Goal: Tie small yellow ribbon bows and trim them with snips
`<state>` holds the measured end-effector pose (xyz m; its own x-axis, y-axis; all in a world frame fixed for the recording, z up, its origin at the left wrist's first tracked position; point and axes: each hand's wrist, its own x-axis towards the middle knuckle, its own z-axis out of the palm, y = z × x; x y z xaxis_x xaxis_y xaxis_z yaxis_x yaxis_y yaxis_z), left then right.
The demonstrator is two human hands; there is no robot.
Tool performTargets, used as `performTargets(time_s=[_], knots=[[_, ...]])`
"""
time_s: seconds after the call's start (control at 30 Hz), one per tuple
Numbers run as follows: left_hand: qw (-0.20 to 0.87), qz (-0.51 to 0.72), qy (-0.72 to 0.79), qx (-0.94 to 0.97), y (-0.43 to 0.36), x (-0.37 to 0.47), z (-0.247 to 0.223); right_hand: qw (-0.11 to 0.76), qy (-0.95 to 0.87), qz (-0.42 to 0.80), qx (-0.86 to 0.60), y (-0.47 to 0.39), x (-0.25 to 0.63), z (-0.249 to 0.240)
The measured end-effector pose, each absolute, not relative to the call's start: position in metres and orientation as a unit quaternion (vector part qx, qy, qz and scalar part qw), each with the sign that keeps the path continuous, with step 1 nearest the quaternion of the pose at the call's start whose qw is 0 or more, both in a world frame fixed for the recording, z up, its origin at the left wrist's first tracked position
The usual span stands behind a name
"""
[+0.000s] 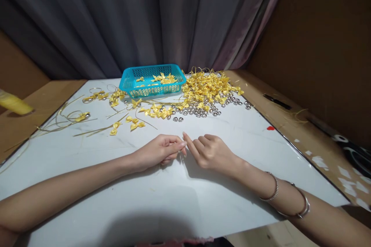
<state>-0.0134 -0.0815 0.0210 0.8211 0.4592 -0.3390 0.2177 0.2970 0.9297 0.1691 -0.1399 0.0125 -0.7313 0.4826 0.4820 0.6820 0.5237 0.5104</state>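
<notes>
Above the white tabletop [130,200], my two hands meet fingertip to fingertip. My left hand [160,148] is closed, thumb pressed against the curled fingers; whatever lies in that pinch is too small to make out. My right hand [211,151] is also closed with its back toward me, the index finger reaching to the left thumb tip; its thumb is hidden. Beyond them lie loose yellow ribbon bows [136,124] and small silver bells [199,113]. A larger heap of yellow bows with cords [207,85] sits behind on the right.
A turquoise plastic basket [156,92] with some bows inside stands at the back before a grey curtain [139,19]. Thin gold cords [62,123] spread across the left. On the right cardboard lie a black tool [277,101], scissors [355,154] and paper scraps [320,162].
</notes>
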Motion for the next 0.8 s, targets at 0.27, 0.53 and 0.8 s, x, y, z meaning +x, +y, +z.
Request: performTargets(time_s=[0.27, 0.53, 0.8], knots=[[0.740, 0.080, 0.287, 0.602, -0.0805, -0.0147, 0.0202, 0.163, -0.870, -0.310, -0.348, -0.1353, 0.1774, 0.0114], [0.756, 0.091, 0.251, 0.597, -0.0800, -0.0123, 0.0156, 0.153, -0.868, -0.320, -0.349, -0.1353, 0.1763, 0.0101], [0.801, 0.073, 0.240, 0.544, -0.0784, -0.0110, 0.0124, 0.159, -0.868, -0.314, -0.351, -0.1364, 0.1754, 0.0128]])
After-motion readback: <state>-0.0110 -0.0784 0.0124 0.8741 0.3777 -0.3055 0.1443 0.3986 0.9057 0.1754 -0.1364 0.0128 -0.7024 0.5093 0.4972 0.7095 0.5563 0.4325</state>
